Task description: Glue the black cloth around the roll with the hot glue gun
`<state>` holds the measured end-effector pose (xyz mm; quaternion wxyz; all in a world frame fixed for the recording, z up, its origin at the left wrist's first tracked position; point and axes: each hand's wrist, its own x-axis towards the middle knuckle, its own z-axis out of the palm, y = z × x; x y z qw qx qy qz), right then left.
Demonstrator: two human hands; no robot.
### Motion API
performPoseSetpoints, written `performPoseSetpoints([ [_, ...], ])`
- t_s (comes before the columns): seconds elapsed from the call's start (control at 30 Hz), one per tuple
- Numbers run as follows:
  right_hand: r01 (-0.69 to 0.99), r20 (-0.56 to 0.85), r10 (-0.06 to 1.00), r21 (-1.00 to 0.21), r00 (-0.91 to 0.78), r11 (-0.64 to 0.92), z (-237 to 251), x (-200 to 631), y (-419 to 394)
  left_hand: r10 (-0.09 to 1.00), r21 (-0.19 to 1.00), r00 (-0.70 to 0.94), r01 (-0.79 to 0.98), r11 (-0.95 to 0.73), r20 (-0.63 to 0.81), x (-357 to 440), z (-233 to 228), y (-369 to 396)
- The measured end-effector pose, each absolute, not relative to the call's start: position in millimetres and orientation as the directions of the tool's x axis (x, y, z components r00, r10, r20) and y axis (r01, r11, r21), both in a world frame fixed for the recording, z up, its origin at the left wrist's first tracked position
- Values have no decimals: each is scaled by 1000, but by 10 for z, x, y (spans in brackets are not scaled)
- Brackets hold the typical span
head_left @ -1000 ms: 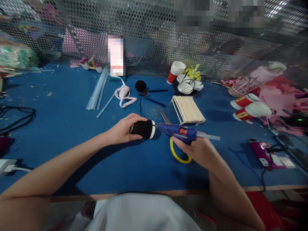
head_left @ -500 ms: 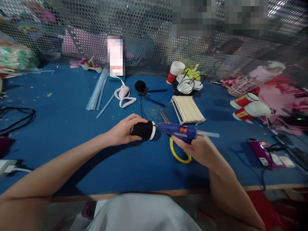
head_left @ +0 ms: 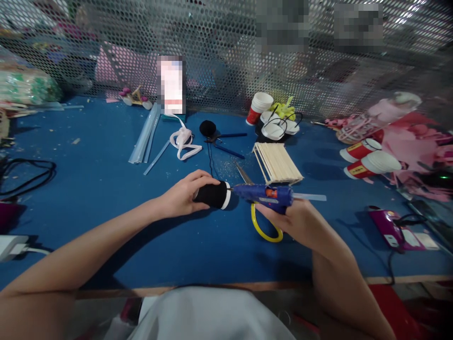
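Observation:
My left hand (head_left: 182, 194) grips a cup wrapped in black yarn (head_left: 213, 195), lying on its side with its white rim facing right. A blue glue gun (head_left: 264, 194) is held in my right hand (head_left: 300, 222), its nozzle touching the cup's rim. A clear glue stick pokes out of the gun's back. Yellow-handled scissors (head_left: 261, 225) lie on the blue table (head_left: 106, 189) under the gun. A black thread runs from the cup up to a ball of black yarn (head_left: 207, 128).
Behind lie a bundle of wooden sticks (head_left: 277, 163), clear glue sticks (head_left: 145, 134), a white ribbon (head_left: 183, 141), red paper cups (head_left: 368, 158) and pink craft pieces at right. A purple device (head_left: 389, 229) with cable sits at right, black cable (head_left: 26, 172) at left. Perforated metal mesh backs the table.
The view shifted slightly. Both hands, cup and glue gun stay almost still, the nozzle still at the cup's rim.

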<state>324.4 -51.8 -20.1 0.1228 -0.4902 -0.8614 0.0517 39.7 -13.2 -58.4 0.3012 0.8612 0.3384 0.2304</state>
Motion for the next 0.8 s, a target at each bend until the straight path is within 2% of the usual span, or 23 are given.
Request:
performPoseSetpoints([
  [0.1, 782, 188, 769, -5, -611, 623, -278, 3259, -412, 722, 673, 665, 446, -590, 193, 399, -577, -139],
  [0.17, 750, 211, 724, 82, -657, 656, -337, 3256, -332, 722, 673, 664, 445, -591, 194, 402, -570, -141],
  [0.37, 726, 240, 691, 107, -682, 679, -345, 3291, -358, 721, 686, 661, 427, -589, 208, 400, -572, -130],
  [0.43, 744, 241, 716, 35, -655, 668, -319, 3306, -422, 726, 695, 656, 425, -580, 204, 397, -583, -123],
  [0.57, 809, 236, 835, -222, -498, 545, -257, 3247, -519, 738, 700, 645, 433, -567, 199, 388, -613, -110],
  [0.8, 807, 176, 896, -390, -407, 444, -132, 3104, -590, 762, 715, 618, 443, -541, 194, 372, -662, -85],
])
